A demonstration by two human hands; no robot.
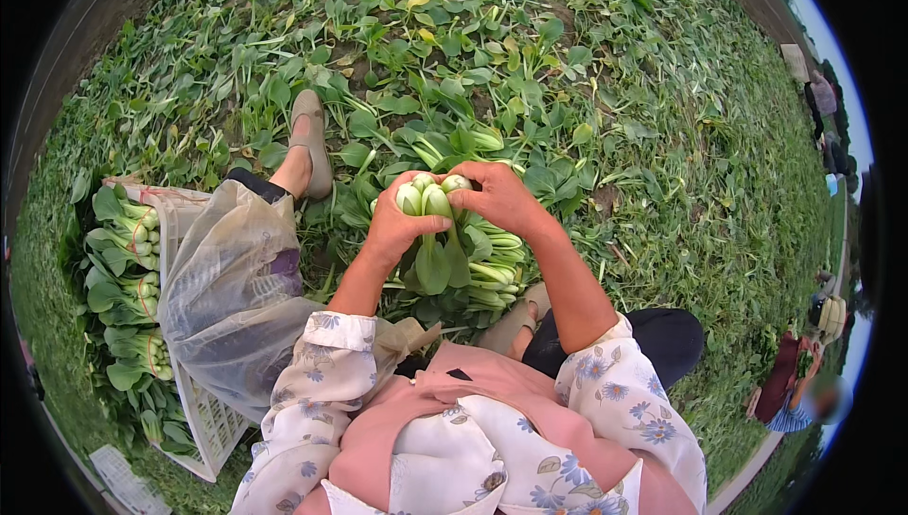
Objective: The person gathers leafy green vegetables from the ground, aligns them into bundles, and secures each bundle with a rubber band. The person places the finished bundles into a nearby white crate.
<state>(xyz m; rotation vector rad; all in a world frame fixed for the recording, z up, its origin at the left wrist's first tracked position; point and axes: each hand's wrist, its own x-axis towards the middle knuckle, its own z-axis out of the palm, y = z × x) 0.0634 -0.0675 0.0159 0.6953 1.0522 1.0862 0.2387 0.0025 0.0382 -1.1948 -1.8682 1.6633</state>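
Note:
Several heads of bok choy [435, 201] are gathered between my hands, pale bases upward and green leaves hanging down. My left hand [402, 217] is wrapped around the bunch from the left, its thumb across the front stems. From the right, my right hand [500, 196] grips one more head [456, 184] by its pale base, right against the bunch. Below my hands, a pile of bok choy [496, 267] lies on the ground with stems pointing right. Other loose heads [486, 140] lie just beyond my fingers.
A white plastic crate [202, 437] at the left holds bok choy bundles [145, 295] tied with red bands. A translucent plastic sheet [227, 288] covers my left leg. Cut leaves [496, 40] litter the field. Co-workers [791, 387] are at the far right. Another white crate [128, 479] lies lower left.

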